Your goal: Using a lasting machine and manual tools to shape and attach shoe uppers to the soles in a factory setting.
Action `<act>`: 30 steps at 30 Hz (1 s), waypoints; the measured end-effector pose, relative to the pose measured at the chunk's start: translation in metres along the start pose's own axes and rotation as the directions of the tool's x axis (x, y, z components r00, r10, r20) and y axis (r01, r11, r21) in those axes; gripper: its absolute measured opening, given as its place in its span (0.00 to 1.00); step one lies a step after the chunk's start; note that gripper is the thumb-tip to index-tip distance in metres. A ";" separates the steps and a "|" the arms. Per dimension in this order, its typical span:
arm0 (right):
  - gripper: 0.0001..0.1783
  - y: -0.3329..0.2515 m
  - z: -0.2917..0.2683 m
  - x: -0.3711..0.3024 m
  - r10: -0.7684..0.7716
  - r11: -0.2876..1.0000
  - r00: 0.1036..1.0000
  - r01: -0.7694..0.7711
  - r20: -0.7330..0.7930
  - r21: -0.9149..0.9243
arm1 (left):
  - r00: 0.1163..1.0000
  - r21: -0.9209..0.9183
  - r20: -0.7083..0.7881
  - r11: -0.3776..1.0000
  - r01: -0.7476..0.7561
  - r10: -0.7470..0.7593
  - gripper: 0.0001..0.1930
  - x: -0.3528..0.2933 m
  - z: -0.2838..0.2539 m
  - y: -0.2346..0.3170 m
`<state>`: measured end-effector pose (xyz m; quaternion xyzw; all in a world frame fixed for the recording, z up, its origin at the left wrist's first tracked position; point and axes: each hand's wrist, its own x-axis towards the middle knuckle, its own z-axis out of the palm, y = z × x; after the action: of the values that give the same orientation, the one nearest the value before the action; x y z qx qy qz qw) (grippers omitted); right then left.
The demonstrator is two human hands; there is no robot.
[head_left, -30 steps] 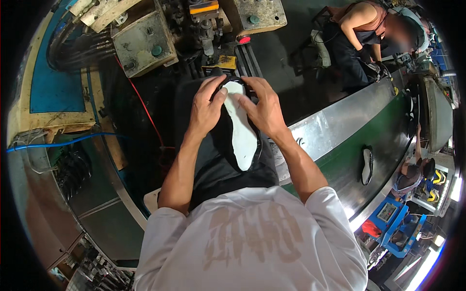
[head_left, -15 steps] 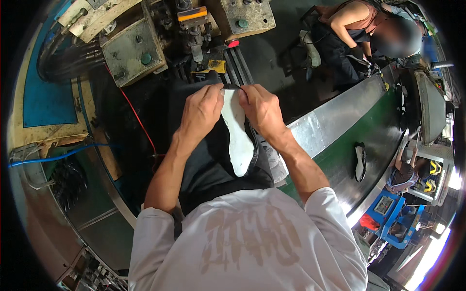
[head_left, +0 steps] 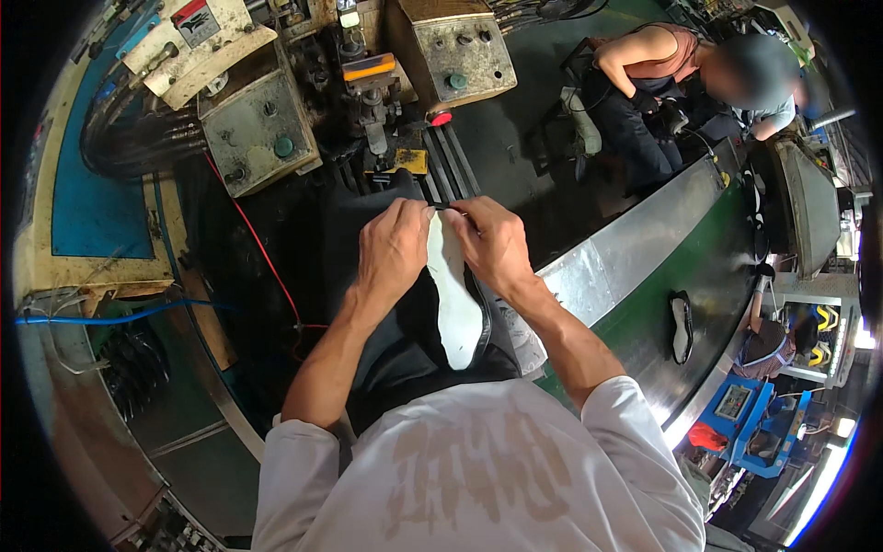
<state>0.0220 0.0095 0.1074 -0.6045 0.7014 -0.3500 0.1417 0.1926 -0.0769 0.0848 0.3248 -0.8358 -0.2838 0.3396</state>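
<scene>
Two hands at work on one shoe: left hand [head_left: 394, 247] and right hand [head_left: 492, 247] both clamp fingers on toe end of black shoe with white sole [head_left: 455, 299], sole up, held over our lap before grey machine [head_left: 368, 101]. Heel end points back at our white shirt. We judge pinching or tucking at toe rim under way; rest of rim looks untouched. Against earlier frames: hands have slid up from mid-sole to toe, closer together. Beside us, green conveyor [head_left: 699, 276] carries another dark sole [head_left: 681, 327].
</scene>
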 end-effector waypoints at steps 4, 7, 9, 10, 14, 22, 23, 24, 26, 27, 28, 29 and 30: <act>0.35 0.002 0.009 -0.022 0.319 0.895 0.914 -0.377 0.251 0.238 | 0.995 -0.090 -0.090 0.995 0.044 -0.053 0.09 -0.013 0.012 0.000; 0.35 0.008 0.014 -0.034 0.325 0.845 0.923 -0.382 0.206 0.375 | 0.980 -0.294 0.006 0.936 0.193 -0.200 0.20 -0.024 0.019 0.000; 0.35 0.011 0.018 -0.037 0.403 0.803 0.873 -0.481 0.275 0.353 | 0.915 -0.392 0.161 0.826 0.404 -0.371 0.24 -0.025 0.021 -0.003; 0.35 0.013 0.020 -0.038 0.382 0.817 0.892 -0.448 0.242 0.363 | 0.919 -0.399 0.146 0.828 0.394 -0.367 0.24 -0.025 0.022 -0.004; 0.35 0.013 0.030 -0.038 0.342 0.832 0.924 -0.383 0.173 0.400 | 0.874 -0.628 0.261 0.616 0.476 -0.409 0.25 -0.025 0.026 -0.010; 0.33 0.006 0.039 -0.041 0.316 0.895 0.945 -0.328 0.090 0.303 | 0.895 -0.585 0.146 0.693 0.421 -0.421 0.21 -0.036 0.046 -0.018; 0.33 0.007 0.042 -0.041 0.281 0.915 0.958 -0.283 0.048 0.289 | 0.907 -0.575 0.100 0.720 0.388 -0.409 0.21 -0.035 0.048 -0.018; 0.33 0.008 0.045 -0.041 0.301 0.909 0.952 -0.304 0.052 0.285 | 0.903 -0.558 0.060 0.736 0.383 -0.425 0.21 -0.033 0.050 -0.018; 0.32 0.015 0.050 -0.042 0.320 0.906 0.946 -0.319 0.044 0.278 | 0.885 -0.569 0.106 0.702 0.428 -0.454 0.20 -0.030 0.054 -0.017; 0.33 0.020 0.050 -0.042 0.264 0.930 0.964 -0.256 0.004 0.266 | 0.851 -0.567 0.167 0.657 0.497 -0.499 0.20 -0.030 0.054 -0.016; 0.33 0.026 0.048 -0.041 0.311 0.893 0.948 -0.318 0.076 0.320 | 0.847 -0.640 0.226 0.582 0.502 -0.482 0.22 -0.029 0.053 -0.016; 0.34 0.033 0.045 -0.040 0.328 0.857 0.934 -0.358 0.144 0.371 | 0.830 -0.626 0.246 0.572 0.530 -0.501 0.22 -0.030 0.052 -0.016; 0.33 0.039 0.039 -0.040 0.337 0.842 0.921 -0.387 0.194 0.375 | 0.832 -0.610 0.288 0.579 0.540 -0.474 0.24 -0.032 0.050 -0.017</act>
<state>0.0260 0.0357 0.0445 -0.4380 0.7050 -0.4178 0.3697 0.1790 -0.0518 0.0305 0.3919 -0.5628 -0.6641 0.2979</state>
